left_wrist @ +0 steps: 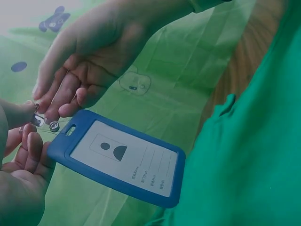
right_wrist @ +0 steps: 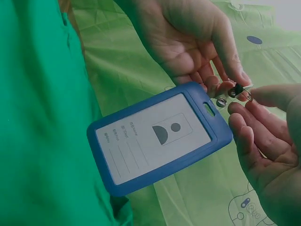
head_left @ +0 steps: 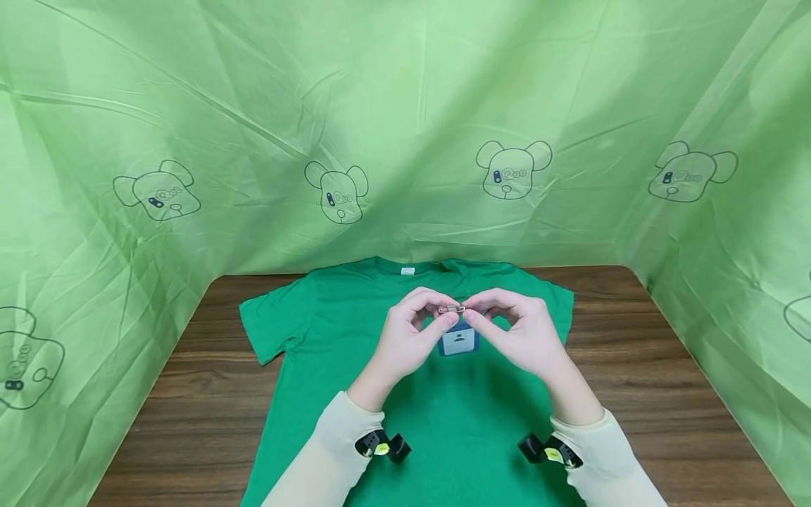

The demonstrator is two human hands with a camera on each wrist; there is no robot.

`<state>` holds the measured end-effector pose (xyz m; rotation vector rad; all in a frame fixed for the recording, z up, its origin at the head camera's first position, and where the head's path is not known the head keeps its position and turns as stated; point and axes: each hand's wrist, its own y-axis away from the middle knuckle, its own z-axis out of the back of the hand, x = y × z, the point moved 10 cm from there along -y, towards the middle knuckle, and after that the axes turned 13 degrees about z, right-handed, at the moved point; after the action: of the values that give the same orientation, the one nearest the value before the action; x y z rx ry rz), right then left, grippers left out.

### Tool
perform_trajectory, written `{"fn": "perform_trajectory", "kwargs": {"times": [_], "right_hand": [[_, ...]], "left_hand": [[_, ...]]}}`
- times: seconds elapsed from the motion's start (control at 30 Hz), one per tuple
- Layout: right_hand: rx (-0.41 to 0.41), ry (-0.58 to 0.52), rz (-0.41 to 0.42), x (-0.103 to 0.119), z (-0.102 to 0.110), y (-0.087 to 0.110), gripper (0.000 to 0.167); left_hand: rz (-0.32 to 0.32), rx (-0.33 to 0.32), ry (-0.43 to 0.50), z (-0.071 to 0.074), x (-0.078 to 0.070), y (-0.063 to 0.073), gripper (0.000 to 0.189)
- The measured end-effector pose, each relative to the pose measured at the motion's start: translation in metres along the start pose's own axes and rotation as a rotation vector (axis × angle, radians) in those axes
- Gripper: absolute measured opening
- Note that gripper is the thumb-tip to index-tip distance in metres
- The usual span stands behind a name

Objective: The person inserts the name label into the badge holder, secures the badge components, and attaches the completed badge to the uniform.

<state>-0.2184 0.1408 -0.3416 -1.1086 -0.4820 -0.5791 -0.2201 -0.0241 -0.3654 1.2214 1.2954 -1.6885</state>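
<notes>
A blue ID badge holder point(head_left: 459, 341) with a white printed card hangs below both hands, over the green T-shirt point(head_left: 355, 352). Its small metal badge clip point(head_left: 452, 308) lies between the fingertips, joined to the holder by a clear strap with a round snap point(left_wrist: 54, 126). My left hand point(head_left: 408, 334) pinches one end of the clip between thumb and finger. From the other side, my right hand point(head_left: 516, 331) pinches the opposite end. In the right wrist view, the holder point(right_wrist: 101, 155) hangs tilted below the clip point(right_wrist: 242, 92). Fingers partly hide the clip.
The T-shirt lies spread out on a dark wooden table point(head_left: 640, 380), its collar label point(head_left: 407, 271) at the far side. Green cloth walls point(head_left: 418, 105) with bear-head drawings stand behind and on both sides. Each wrist wears a small black camera point(head_left: 399, 448).
</notes>
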Motion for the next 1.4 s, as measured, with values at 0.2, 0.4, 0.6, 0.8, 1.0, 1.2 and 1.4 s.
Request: {"fn": "perform_trajectory", "kwargs": {"times": [0.2,0.4,0.6,0.8,1.0,1.2,1.4], "right_hand": [[0.003,0.041,-0.015,-0.003,0.0,0.0,0.018],[0.003,0.107,-0.023,-0.004,0.001,0.0,0.017],[0.003,0.143,-0.039,-0.005,0.001,0.0,0.013],[0.009,0.166,-0.078,-0.005,-0.001,0.0,0.009],[0.003,0.178,-0.075,-0.004,-0.001,0.0,0.008],[-0.003,0.171,-0.062,-0.005,-0.002,-0.001,0.009],[-0.023,0.17,-0.061,-0.007,-0.002,0.0,0.009]], "left_hand": [[0.005,0.005,-0.001,-0.001,0.001,0.0,0.015],[0.031,-0.015,-0.045,0.0,0.003,-0.002,0.014],[0.072,-0.036,-0.072,0.003,0.008,-0.003,0.014],[0.083,-0.05,-0.075,0.004,0.011,-0.004,0.013],[0.08,-0.051,-0.082,0.006,0.011,-0.005,0.013],[0.092,-0.049,-0.081,0.007,0.011,-0.005,0.013],[0.08,-0.065,-0.072,0.005,0.011,-0.004,0.013]]}}
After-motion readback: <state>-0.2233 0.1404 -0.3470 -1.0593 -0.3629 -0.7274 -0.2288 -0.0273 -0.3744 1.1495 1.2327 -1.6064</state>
